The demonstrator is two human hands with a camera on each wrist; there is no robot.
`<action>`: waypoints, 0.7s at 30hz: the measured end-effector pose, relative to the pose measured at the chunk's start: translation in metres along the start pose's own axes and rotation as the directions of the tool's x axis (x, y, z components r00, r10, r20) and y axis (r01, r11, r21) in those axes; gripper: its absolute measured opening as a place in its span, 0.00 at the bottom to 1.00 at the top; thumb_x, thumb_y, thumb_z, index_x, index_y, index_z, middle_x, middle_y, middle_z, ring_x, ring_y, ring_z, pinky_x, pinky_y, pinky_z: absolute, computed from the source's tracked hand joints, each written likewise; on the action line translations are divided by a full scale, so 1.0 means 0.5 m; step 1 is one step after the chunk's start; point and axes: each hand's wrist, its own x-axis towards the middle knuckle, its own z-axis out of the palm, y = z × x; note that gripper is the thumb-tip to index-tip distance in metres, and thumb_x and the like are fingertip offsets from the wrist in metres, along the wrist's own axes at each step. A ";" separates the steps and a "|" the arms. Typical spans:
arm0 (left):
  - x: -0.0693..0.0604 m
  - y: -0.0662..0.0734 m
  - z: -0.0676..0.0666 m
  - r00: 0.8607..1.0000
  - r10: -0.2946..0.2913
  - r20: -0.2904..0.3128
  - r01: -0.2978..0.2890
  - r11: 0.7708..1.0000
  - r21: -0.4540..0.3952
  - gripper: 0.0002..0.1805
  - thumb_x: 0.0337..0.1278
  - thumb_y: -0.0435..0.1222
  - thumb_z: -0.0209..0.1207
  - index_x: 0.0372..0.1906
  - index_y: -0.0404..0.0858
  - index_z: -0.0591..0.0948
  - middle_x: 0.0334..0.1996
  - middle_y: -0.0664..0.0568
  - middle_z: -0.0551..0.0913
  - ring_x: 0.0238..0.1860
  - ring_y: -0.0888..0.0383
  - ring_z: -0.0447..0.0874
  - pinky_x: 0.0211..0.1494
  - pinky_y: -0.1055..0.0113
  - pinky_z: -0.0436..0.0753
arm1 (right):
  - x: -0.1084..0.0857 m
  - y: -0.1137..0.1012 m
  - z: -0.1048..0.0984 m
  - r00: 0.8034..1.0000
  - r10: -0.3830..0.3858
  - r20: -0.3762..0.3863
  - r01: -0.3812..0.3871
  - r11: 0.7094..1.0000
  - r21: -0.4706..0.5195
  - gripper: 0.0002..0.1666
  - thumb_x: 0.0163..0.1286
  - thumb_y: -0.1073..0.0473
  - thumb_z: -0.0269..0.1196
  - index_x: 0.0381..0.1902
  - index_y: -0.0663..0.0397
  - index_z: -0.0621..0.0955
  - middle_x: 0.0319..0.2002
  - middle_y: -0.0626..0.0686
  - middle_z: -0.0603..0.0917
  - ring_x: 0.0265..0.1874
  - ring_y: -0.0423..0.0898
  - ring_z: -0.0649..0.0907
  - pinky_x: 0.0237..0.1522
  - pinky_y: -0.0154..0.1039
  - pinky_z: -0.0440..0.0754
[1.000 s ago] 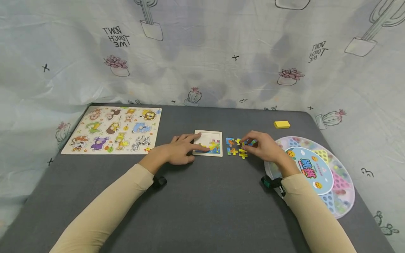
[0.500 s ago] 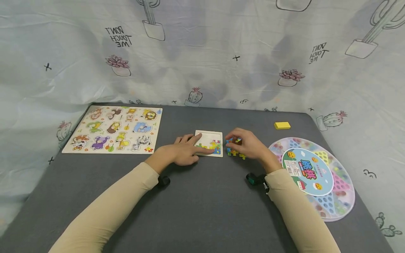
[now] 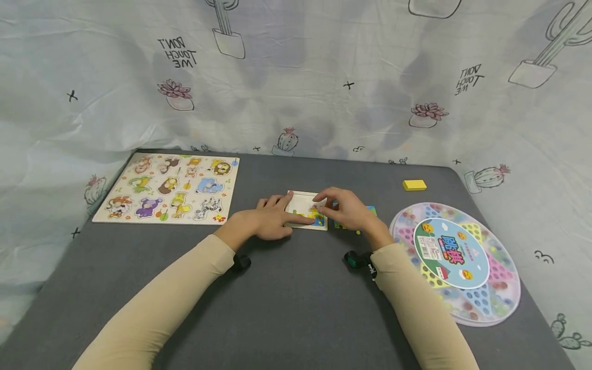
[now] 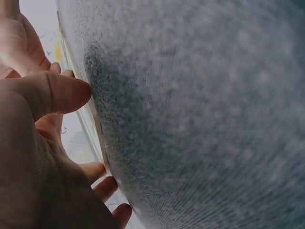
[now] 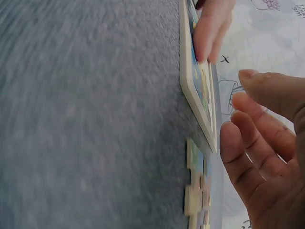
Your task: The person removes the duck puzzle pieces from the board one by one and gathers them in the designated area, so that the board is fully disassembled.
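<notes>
Behind the puzzle tray, creased pale sheeting printed with line-drawn cacti; beneath it, a dark grey tabletop of fine woven texture. Tray format: thin, square, pale, with raised rim. Fitted along its near side: yellow and blue interlocking pieces, with bare smooth base beyond. Resting on the tray: left hand, fingers spread and apart, index straight across the fitted pieces, no grip formed. Above the tray's right side: right hand, fingers bent, thumb close to the fingertips; clamped on a piece or not, cannot tell at this angle. Just right of the tray, flat: loose pieces, knobbed and thick-edged, partly covered in the head view. Left of the tray: rectangular animal board with contoured, coloured figures. Well right of the tray: round game box with dotted triangles. Beyond the tray, to its right: small yellow rectangular block.
</notes>
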 end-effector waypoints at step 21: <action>0.001 -0.032 -0.002 0.998 0.022 -0.053 -0.025 0.998 -0.057 0.29 0.75 0.54 0.54 0.74 0.79 0.63 0.84 0.50 0.36 0.82 0.39 0.39 0.74 0.35 0.52 | 0.018 -0.002 0.002 0.976 0.169 0.138 -0.167 0.986 -0.028 0.17 0.79 0.58 0.61 0.62 0.53 0.82 0.59 0.55 0.83 0.54 0.53 0.83 0.50 0.50 0.83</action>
